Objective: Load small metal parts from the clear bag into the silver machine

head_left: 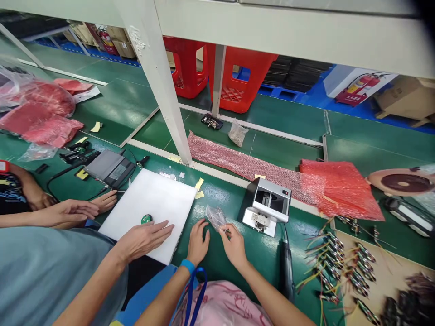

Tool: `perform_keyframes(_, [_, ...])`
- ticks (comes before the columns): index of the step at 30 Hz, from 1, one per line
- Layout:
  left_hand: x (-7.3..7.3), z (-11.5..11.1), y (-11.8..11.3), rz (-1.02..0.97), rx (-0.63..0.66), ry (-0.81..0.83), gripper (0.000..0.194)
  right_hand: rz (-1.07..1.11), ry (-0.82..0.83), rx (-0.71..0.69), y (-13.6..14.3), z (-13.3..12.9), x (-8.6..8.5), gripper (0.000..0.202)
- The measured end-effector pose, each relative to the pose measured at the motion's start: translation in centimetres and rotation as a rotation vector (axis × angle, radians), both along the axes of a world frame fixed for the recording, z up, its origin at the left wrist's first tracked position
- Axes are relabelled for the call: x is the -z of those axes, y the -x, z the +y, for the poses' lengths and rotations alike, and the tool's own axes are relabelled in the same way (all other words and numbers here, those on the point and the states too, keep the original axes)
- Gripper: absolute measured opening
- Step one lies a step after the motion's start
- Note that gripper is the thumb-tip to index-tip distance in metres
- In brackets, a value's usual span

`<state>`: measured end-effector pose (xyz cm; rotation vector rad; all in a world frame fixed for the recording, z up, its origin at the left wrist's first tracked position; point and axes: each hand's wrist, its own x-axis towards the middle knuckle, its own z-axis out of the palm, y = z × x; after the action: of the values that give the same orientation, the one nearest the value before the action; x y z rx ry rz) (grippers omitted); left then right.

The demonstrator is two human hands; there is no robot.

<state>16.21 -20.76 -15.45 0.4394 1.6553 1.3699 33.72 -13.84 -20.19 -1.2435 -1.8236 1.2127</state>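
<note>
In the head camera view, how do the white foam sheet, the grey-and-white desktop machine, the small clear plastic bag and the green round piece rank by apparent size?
1. white foam sheet
2. grey-and-white desktop machine
3. small clear plastic bag, pinched by the right hand
4. green round piece

Small clear plastic bag (215, 216): crumpled, see-through, contents too small to tell. Held just above green table, between person's two hands, near centre front. Right hand (234, 244) pinches bag's lower right edge with thumb and fingertips. Left hand (198, 242), blue band at wrist, sits just beside bag's left side, fingers curled; contact with bag unclear.
</note>
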Motion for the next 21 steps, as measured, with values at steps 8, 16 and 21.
perform_keyframes(8, [1.1,3.3,-4.0,0.427,0.079,0.012,0.025,-0.098,-0.068,-0.155,-0.4,0.5,-2.1,0.016])
perform_keyframes(16, [0.9,3.0,-4.8,0.545,0.167,-0.005,0.022,-0.288,-0.099,-0.177,0.3,2.1,-4.8,0.014])
perform_keyframes(21, [0.2,1.8,-5.2,0.563,0.211,-0.043,0.023,-0.348,-0.215,-0.085,-0.6,3.0,-6.0,0.015])
